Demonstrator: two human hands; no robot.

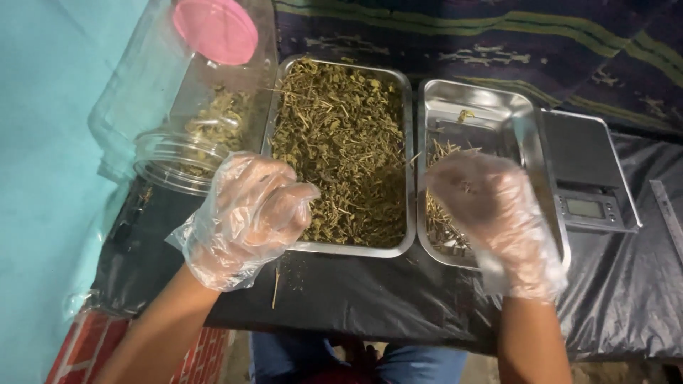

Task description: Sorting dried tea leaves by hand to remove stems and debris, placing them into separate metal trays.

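Head view: gloved left hand (249, 213) curled loosely over the herb tray (341, 149) at its 7 o'clock corner; whether it gripped anything, cannot tell. Right hand (491, 206) hovered spread, empty, over the stem tray (491, 114). Loose gloves could snag and scatter bits onto the black sheet (356, 299).

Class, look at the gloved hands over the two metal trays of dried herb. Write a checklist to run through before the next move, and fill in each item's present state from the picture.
1. Both hands gloved: left hand and right hand wear clear plastic gloves: ok.
2. Left tray holds dried herb to work from: ok.
3. Right tray has room; only stems at its near end: ok.
4. Clear jar open, lying on its side, mouth toward the person: ok.
5. Black cover free of spills; a stem and crumbs lie by the left tray: not ok.
6. Scale switched on: cannot tell.
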